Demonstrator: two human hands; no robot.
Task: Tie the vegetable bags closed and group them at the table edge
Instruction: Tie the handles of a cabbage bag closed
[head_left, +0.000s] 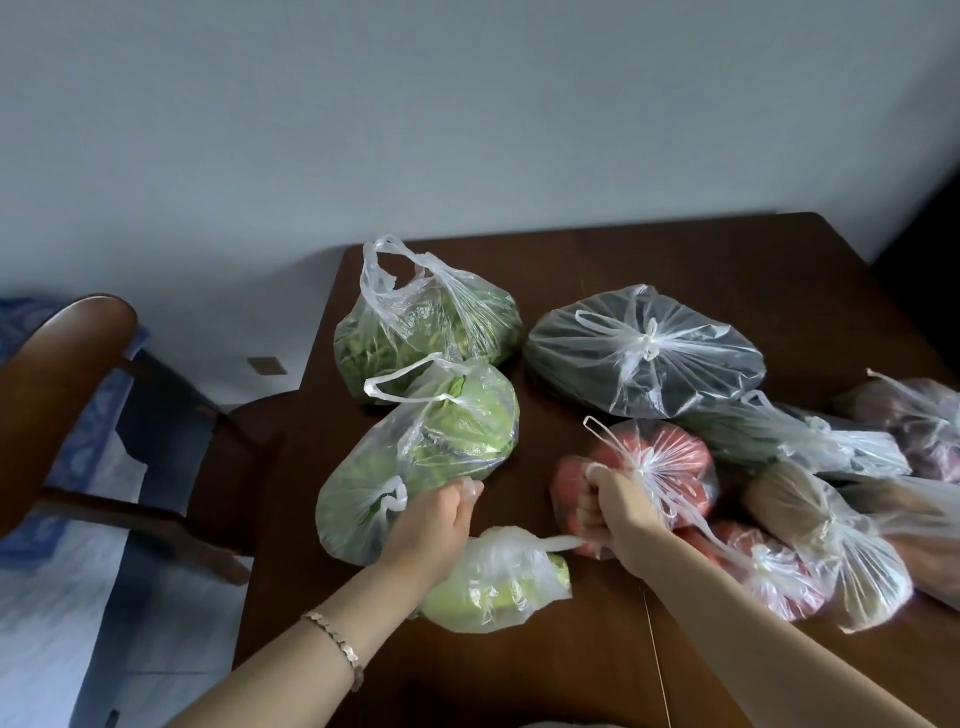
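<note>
Right edge first: a purplish bag (919, 421) is cut off by the frame, and its contents cannot be made out. A brownish bag (831, 545) is seen beside it, knotted, contents unclear through the wrinkled film.

Near centre, the pale green bag (493, 582) is lying on the dark wooden surface (571, 665), close to its near edge, partly covered by the left forearm. Its film is lost under the left hand (431, 525), whose fingers are curled, with a scrap of clear plastic pinched at the fingertips. One twisted handle of that bag is stretched to the right and clenched in the fist of the right hand (608, 514).

The right fist is pressed against a red bag (660, 462), and that bag's left side is blocked by it. A second red bag (774, 577) is partly hidden behind the right forearm.

The cabbage bag (441, 436) is touching the left hand, handles loose. Behind it an open bag of leafy greens (431, 327) is seen, handles standing up untied. A dark greens bag (644, 353) is knotted, well apart from the hands. A long green bag (779, 436) is wedged among the right-hand group.

A bracelet (337, 642) is worn on the left wrist. A wooden chair (78, 389) is standing left of the surface, cut off by the frame.
</note>
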